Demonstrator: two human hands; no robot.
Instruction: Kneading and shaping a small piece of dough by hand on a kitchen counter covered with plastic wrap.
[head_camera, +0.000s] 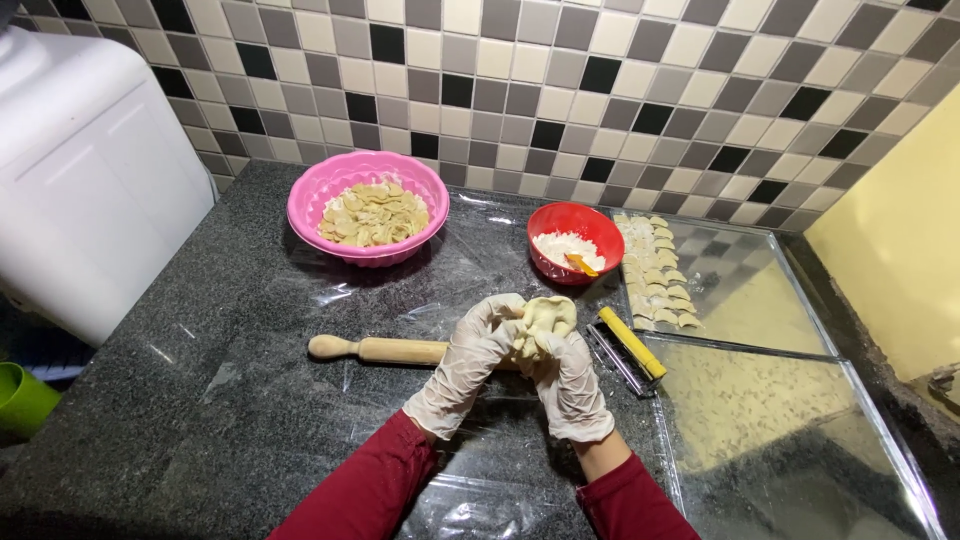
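Both of my hands wear thin pale gloves and red sleeves. My left hand (470, 358) and my right hand (572, 385) together grip a lump of pale dough (547, 319), held just above the dark granite counter (190, 350). A wooden rolling pin (375, 349) lies on clear plastic sheeting right behind my left hand, its right end hidden by the hands. A yellow-handled cutter tool (632, 343) rests just to the right of my right hand.
A pink bowl (345, 180) of dough scraps sits at the back. A red bowl (590, 220) holds flour and an orange scoop. Shaped dough pieces (655, 270) line a glass tray (760, 290); another glass sheet (800, 430) lies nearer. A white appliance (90, 170) stands left.
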